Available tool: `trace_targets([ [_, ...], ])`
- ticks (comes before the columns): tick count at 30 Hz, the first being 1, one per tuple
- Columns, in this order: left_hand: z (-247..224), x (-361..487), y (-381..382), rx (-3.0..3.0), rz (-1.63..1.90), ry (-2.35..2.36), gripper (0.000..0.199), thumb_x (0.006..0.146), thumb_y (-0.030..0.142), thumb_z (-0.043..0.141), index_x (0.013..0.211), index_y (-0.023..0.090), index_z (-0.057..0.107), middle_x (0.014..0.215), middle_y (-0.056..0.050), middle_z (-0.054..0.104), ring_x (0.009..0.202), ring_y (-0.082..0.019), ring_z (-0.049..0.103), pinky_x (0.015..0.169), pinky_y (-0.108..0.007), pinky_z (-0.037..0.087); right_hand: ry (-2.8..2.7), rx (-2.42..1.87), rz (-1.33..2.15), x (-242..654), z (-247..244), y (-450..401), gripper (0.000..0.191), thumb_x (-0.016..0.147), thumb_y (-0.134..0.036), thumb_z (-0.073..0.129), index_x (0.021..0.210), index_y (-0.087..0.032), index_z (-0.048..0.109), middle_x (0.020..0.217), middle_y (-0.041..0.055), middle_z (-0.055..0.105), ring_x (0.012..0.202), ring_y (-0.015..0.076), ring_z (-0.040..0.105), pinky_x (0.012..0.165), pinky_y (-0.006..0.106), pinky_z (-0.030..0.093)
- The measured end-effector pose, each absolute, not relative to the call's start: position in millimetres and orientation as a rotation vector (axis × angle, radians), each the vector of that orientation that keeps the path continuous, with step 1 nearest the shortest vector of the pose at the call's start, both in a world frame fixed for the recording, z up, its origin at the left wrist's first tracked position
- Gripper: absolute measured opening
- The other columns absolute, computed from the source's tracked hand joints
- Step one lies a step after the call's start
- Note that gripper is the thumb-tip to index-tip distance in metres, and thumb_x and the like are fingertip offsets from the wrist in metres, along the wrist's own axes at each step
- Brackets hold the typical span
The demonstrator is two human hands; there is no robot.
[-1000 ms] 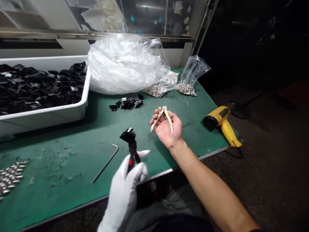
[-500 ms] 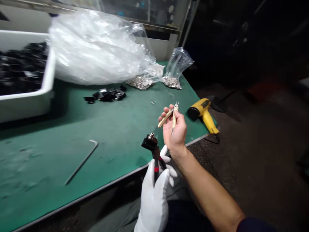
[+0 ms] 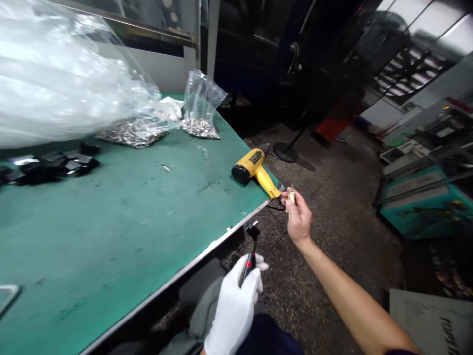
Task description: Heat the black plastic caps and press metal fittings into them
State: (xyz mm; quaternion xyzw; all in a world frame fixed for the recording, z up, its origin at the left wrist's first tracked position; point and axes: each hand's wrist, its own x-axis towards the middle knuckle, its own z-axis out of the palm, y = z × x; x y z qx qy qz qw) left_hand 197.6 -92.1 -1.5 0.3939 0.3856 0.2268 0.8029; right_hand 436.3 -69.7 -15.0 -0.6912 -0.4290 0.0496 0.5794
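Observation:
My left hand (image 3: 236, 296), in a white glove, is closed around pliers (image 3: 249, 266) with black and red handles. The jaws grip a small black plastic part (image 3: 253, 230), held just off the bench edge. My right hand (image 3: 298, 217) is bare and closed on small cutters (image 3: 291, 198) with cream handles, beyond the bench corner. Close by that hand, a yellow heat gun (image 3: 254, 167) lies on its side at the edge of the green bench (image 3: 140, 222).
A large clear plastic bag (image 3: 62, 88) covers the back left. Two bags of small metal pieces (image 3: 199, 128) lie beside it. Black plastic parts (image 3: 55, 165) are heaped at left, and a hex key (image 3: 11, 296) shows at the left edge. A teal machine (image 3: 417, 207) stands at right.
My view has swung to the right. My right hand has moved right, away from the left hand, and its cutters' handles have come together. The left hand still holds the pliers and black part.

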Motion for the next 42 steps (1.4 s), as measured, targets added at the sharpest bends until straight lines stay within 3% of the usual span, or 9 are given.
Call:
trace_targets([
  [5, -2, 148, -79, 0.748, 0.592, 0.789, 0.035, 0.093, 0.046, 0.062, 0.107, 0.014, 0.068, 0.067, -0.003, 0.06, 0.058, -0.013, 0.049, 0.059, -0.027, 0.039, -1.543, -1.676, 0.24, 396, -17, -34, 0.04, 0.099, -0.032, 0.054, 0.136, -0.018, 0.062, 0.133, 0.0139, 0.065, 0.125, 0.0275, 0.058, 0.113, 0.047, 0.043],
  [12, 6, 87, -76, 0.415, 0.752, 0.879, 0.06, 0.089, 0.068, 0.055, 0.109, 0.013, 0.069, 0.089, -0.011, 0.069, 0.054, -0.014, 0.054, 0.049, -0.027, 0.039, -2.129, -1.566, 0.231, 321, -20, 69, 0.044, 0.097, -0.028, 0.056, 0.139, -0.016, 0.06, 0.136, 0.0141, 0.063, 0.124, 0.0296, 0.054, 0.109, 0.047, 0.042],
  [16, 16, 52, -77, 0.368, 0.814, 0.924, 0.068, 0.087, 0.076, 0.053, 0.109, 0.015, 0.072, 0.085, -0.01, 0.067, 0.062, -0.014, 0.055, 0.058, -0.027, 0.045, -2.238, -1.561, 0.109, 308, -26, 111, 0.043, 0.096, -0.032, 0.061, 0.135, -0.015, 0.062, 0.135, 0.015, 0.064, 0.124, 0.0296, 0.055, 0.109, 0.046, 0.041],
  [20, 13, 12, -80, 0.451, 0.861, 1.106, 0.064, 0.082, 0.073, 0.063, 0.11, 0.016, 0.073, 0.092, -0.013, 0.071, 0.079, -0.022, 0.063, 0.072, -0.033, 0.052, -2.179, -1.619, -0.051, 334, -22, 106, 0.052, 0.097, -0.046, 0.06, 0.135, -0.012, 0.062, 0.144, 0.0209, 0.056, 0.134, 0.0346, 0.049, 0.113, 0.051, 0.036],
  [23, 6, -15, -78, 0.442, 0.953, 1.201, 0.064, 0.079, 0.073, 0.066, 0.107, 0.016, 0.073, 0.091, -0.012, 0.07, 0.077, -0.022, 0.063, 0.067, -0.033, 0.051, -1.913, -1.743, -0.268, 381, -22, 75, 0.06, 0.098, -0.051, 0.052, 0.138, -0.007, 0.06, 0.142, 0.0298, 0.053, 0.136, 0.0404, 0.046, 0.113, 0.056, 0.032],
  [28, 10, -43, -54, 0.455, 1.119, 1.288, 0.058, 0.09, 0.069, 0.056, 0.113, 0.017, 0.067, 0.091, -0.007, 0.068, 0.068, -0.013, 0.057, 0.063, -0.026, 0.048, -1.522, -1.939, -0.503, 450, -48, 25, 0.074, 0.083, -0.066, 0.063, 0.145, -0.026, 0.057, 0.141, 0.0245, 0.056, 0.133, 0.043, 0.049, 0.103, 0.06, 0.038],
  [32, 15, -48, -18, 0.424, 1.16, 1.293, 0.059, 0.093, 0.068, 0.05, 0.117, 0.017, 0.066, 0.11, -0.01, 0.068, 0.072, -0.012, 0.059, 0.06, -0.025, 0.051, -1.51, -2.068, -0.416, 456, -66, 12, 0.09, 0.074, -0.073, 0.065, 0.147, -0.022, 0.056, 0.137, 0.0292, 0.056, 0.129, 0.0477, 0.051, 0.097, 0.062, 0.041],
  [38, 19, -72, 30, 0.457, 1.344, 1.397, 0.054, 0.097, 0.063, 0.048, 0.114, 0.015, 0.065, 0.127, -0.013, 0.064, 0.072, -0.013, 0.061, 0.055, -0.026, 0.054, -1.519, -2.219, -0.458, 436, -57, 12, 0.083, 0.088, -0.065, 0.051, 0.152, -0.014, 0.044, 0.146, 0.0237, 0.05, 0.134, 0.0442, 0.047, 0.107, 0.056, 0.041],
  [42, 21, -79, 23, 0.537, 1.344, 1.343, 0.053, 0.096, 0.063, 0.05, 0.115, 0.015, 0.064, 0.11, -0.011, 0.069, 0.071, -0.014, 0.062, 0.054, -0.026, 0.052, -1.422, -2.517, -0.37, 441, -45, 17, 0.084, 0.09, -0.069, 0.046, 0.151, -0.011, 0.044, 0.128, 0.0285, 0.061, 0.114, 0.0469, 0.061, 0.078, 0.052, 0.05],
])
